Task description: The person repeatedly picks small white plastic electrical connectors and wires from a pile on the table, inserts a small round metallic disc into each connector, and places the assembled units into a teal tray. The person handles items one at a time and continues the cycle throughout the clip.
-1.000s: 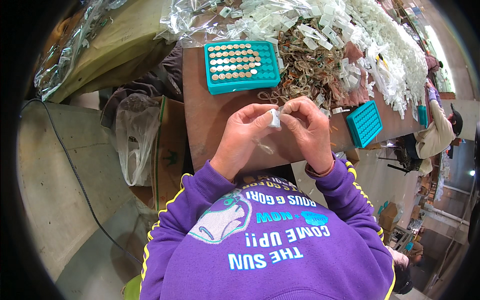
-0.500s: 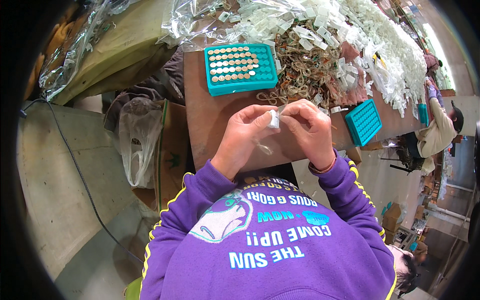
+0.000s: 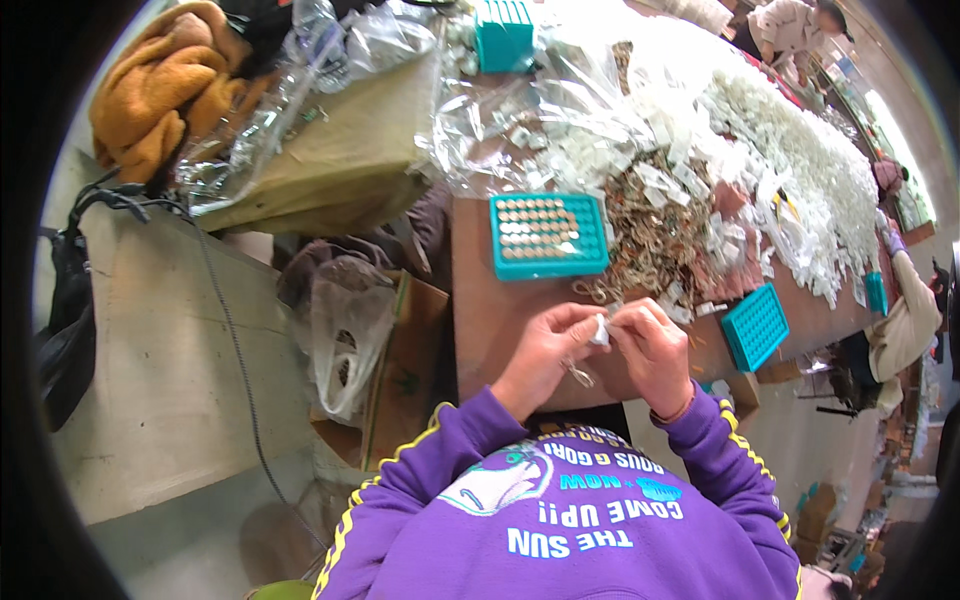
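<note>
Over the table, left hand angles inward, pinching a white piece.

At the left of the frame there is a wide, pale, plain surface; I cannot tell whether it is wall or floor. A brown table begins near the middle and extends toward the right. Beyond its lower edge, at the right, light grey floor is seen. Near the upper right border, a long bright strip shines, while the lower right is rather dim.
</note>
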Demonstrator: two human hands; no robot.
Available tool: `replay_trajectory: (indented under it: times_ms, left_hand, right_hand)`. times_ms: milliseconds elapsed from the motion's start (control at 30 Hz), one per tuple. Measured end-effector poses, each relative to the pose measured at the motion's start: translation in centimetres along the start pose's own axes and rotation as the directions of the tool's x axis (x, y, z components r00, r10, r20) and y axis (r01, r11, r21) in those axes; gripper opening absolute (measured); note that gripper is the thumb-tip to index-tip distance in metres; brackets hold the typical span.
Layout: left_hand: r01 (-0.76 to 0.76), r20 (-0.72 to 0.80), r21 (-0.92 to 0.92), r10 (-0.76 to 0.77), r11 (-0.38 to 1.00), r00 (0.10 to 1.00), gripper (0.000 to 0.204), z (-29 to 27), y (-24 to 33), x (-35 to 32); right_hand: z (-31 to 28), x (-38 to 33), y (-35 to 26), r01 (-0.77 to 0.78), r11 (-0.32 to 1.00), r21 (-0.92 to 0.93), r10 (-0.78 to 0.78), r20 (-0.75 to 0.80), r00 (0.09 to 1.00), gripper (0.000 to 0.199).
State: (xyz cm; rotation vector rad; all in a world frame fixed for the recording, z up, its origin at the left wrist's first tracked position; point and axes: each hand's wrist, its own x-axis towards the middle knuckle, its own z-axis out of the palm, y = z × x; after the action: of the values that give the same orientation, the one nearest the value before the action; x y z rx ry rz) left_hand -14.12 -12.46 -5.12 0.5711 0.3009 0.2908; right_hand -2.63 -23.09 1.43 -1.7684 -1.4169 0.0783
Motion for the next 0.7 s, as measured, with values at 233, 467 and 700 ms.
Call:
replay_trajectory:
  times_ms: [233,467,700]
  left_hand:
    - [0.014,0.027,0.048,-0.016,0.999,1.0,0.024,-0.6,-0.4,0.3]
    - [-0.177,0.034,0.666,0.207,0.725,0.978,0.012,3.2,3.2,-2.5]
    - [-0.414,0.748,0.656,0.468,-0.631,0.471,0.04,3.4,13.0,6.6]
  right_hand:
    - [0.2,-0.8,-0.4,0.037,0.996,-0.078,-0.035,0.031,0.999,0.011]
    - [-0.9,-2.9,-0.5,-0.119,0.98,0.161,0.152,-0.212,0.965,0.015]
    - [-1.0,-5.3,0.1,-0.118,0.985,0.122,0.142,-0.212,0.967,0.012]
